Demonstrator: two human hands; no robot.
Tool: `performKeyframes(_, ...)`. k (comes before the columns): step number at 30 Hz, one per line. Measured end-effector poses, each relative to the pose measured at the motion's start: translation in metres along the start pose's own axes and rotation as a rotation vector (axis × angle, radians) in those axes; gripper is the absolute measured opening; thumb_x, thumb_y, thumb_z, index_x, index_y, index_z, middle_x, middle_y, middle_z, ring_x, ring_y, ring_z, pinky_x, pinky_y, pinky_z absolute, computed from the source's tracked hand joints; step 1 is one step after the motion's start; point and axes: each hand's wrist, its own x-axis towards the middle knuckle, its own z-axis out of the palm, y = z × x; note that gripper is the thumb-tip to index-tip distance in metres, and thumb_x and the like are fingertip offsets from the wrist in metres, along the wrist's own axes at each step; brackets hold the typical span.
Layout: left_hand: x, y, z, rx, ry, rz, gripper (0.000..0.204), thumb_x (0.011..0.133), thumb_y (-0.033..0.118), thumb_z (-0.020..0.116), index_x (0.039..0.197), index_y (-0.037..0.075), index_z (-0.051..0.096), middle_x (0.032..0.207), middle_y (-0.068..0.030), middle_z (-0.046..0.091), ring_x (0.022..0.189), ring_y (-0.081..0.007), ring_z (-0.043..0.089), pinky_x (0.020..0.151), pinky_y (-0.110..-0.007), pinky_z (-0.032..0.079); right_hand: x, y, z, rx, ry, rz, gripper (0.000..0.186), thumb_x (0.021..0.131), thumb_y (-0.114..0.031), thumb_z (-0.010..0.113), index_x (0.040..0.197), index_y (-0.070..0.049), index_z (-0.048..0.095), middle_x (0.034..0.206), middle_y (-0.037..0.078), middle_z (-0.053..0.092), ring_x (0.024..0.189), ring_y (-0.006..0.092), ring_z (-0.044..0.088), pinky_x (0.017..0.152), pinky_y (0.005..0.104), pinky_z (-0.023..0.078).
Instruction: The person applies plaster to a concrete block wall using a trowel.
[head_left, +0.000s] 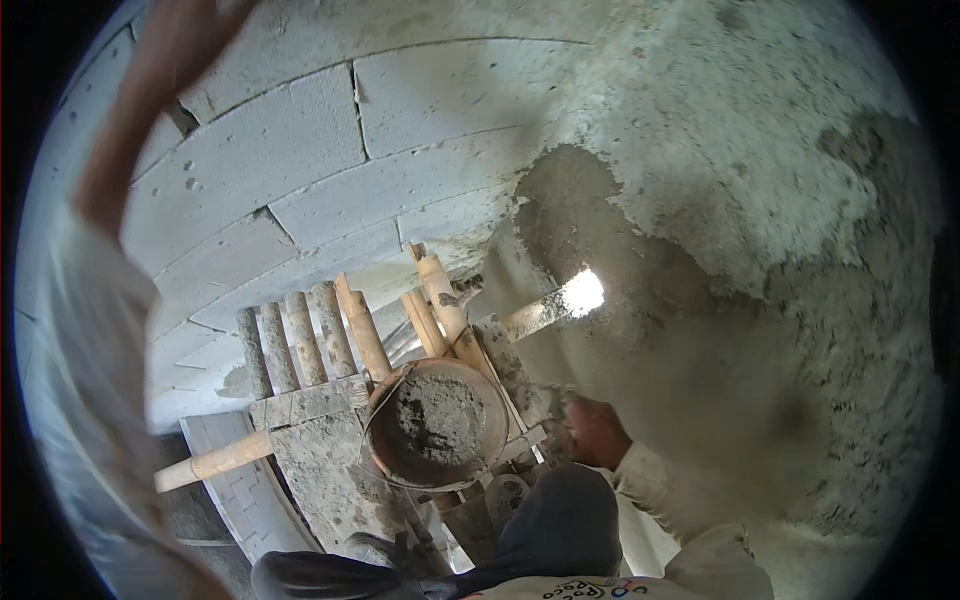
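Note:
My left arm is raised along the left side, with my left hand (pixel 180 52) up near the block wall (pixel 290 120). That hand is blurred and its fingers run out of the picture. Low on the right, my right hand (pixel 597 432) is closed beside a mortar-crusted board; what its fingers grip is hidden. Between my arms a round reddish-brown bucket (pixel 378 432) with a thin wire handle rests on the platform. Wet grey mortar (pixel 452 412) lies inside it.
Bamboo poles (pixel 300 335) and a mortar-splashed board (pixel 325 475) make up the platform by my knees (pixel 560 520). One pole (pixel 215 462) juts out left. Damp plaster (pixel 690 370) covers the wall on the right. A bright light patch (pixel 583 293) shows beyond the bucket.

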Motion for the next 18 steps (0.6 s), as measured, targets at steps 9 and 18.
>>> performKeyframes(9, -0.428, 0.121, -0.114, -0.885, -0.172, -1.774, 0.081, 0.1, 0.06, 0.05, 0.145, -0.006, 0.046, 0.145, -0.0213, 0.05, 0.131, -0.0298, 0.05, 0.114, -0.04, 0.033, -0.011, -0.02, 0.009, -0.143, -0.368, -0.061, 0.021, 0.087, -0.018, 0.057, 0.095, 0.001, 0.054, 0.077, 0.023, 0.066, 0.074, 0.044, 0.067, 0.069, 0.0575, 0.05)
performKeyframes(18, -0.521, 0.281, -0.148, -1.073, -0.34, -2.063, 0.07, 0.105, 0.056, 0.043, 0.129, -0.007, 0.062, 0.122, -0.0174, 0.067, 0.113, -0.0285, 0.062, 0.101, -0.04, 0.044, 0.018, -0.073, -0.04, -0.478, -0.331, -0.197, 0.025, 0.081, -0.017, 0.065, 0.101, -0.002, 0.06, 0.086, 0.019, 0.068, 0.084, 0.0383, 0.068, 0.074, 0.0497, 0.054)
